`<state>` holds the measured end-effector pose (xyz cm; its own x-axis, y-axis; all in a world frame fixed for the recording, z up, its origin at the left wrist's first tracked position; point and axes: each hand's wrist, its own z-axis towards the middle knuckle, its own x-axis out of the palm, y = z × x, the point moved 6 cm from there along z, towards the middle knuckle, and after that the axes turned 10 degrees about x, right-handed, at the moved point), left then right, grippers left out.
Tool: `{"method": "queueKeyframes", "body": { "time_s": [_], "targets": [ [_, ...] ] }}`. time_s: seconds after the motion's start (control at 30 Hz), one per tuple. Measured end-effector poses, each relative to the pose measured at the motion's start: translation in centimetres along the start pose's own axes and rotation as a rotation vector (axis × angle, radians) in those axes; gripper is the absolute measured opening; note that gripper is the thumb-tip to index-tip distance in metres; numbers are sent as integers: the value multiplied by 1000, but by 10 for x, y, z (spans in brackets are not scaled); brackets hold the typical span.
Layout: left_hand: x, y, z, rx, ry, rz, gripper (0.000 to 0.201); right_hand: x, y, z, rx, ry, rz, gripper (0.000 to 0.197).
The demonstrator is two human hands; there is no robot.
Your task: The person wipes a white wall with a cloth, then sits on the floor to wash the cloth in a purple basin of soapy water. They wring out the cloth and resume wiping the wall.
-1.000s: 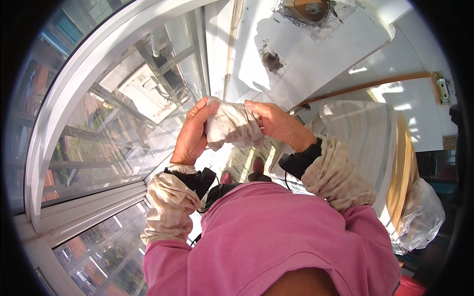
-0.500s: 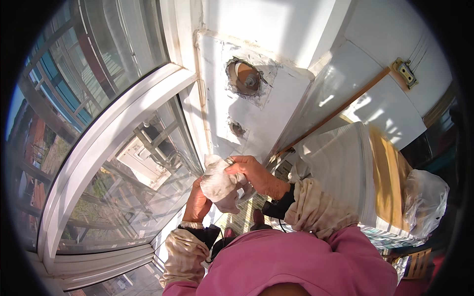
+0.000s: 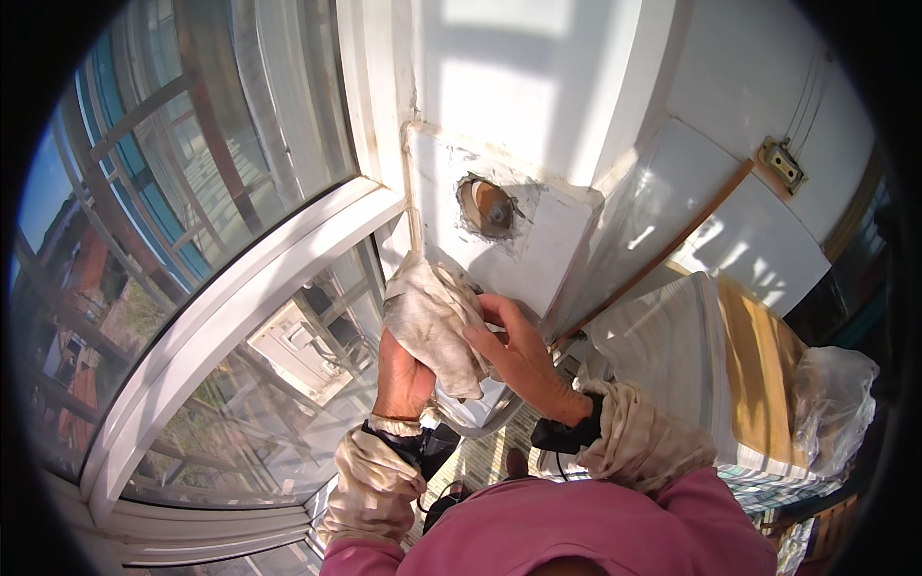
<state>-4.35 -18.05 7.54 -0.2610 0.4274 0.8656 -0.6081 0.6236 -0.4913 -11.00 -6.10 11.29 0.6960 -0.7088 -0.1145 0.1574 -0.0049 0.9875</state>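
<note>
A pale, stained cloth (image 3: 434, 322) hangs bunched between my two hands, in front of the white wall box. My left hand (image 3: 399, 379) grips it from below and the left, its fingertips hidden under the folds. From the right, my right hand (image 3: 519, 355) has its bent fingers and thumb at the cloth's edge, pinching it there. Behind the cloth, the white wall box (image 3: 538, 259) has a ragged round hole (image 3: 487, 206) showing a brown inside with something round in it. Below my hands the corner of a white object (image 3: 471, 408) shows.
On the left stands a white-framed window (image 3: 279, 250), with an outdoor air-conditioner unit (image 3: 303, 353) beyond the glass. To the right, a striped cover (image 3: 663, 346) lies over a stack with a clear plastic bag (image 3: 834, 403). A wooden strip (image 3: 663, 245) runs up to a wall socket (image 3: 783, 165).
The cloth has been opened out and now hangs longer. My right hand has shifted right and down along it. The view has tilted, so the wall hole sits lower.
</note>
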Motion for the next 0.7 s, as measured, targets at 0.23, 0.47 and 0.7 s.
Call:
{"method": "queueKeyframes", "body": {
  "time_s": [0.23,0.47,0.7],
  "targets": [
    [58,-63,40,313,36,-35,49,-31,39,-17,-8,163,-321,38],
    [108,-84,48,624,214,332,31,-95,50,-34,-22,69,-453,26],
    [168,-95,87,1486,138,1499,27,-133,0,-59,235,11,-386,18]
  ]
}}
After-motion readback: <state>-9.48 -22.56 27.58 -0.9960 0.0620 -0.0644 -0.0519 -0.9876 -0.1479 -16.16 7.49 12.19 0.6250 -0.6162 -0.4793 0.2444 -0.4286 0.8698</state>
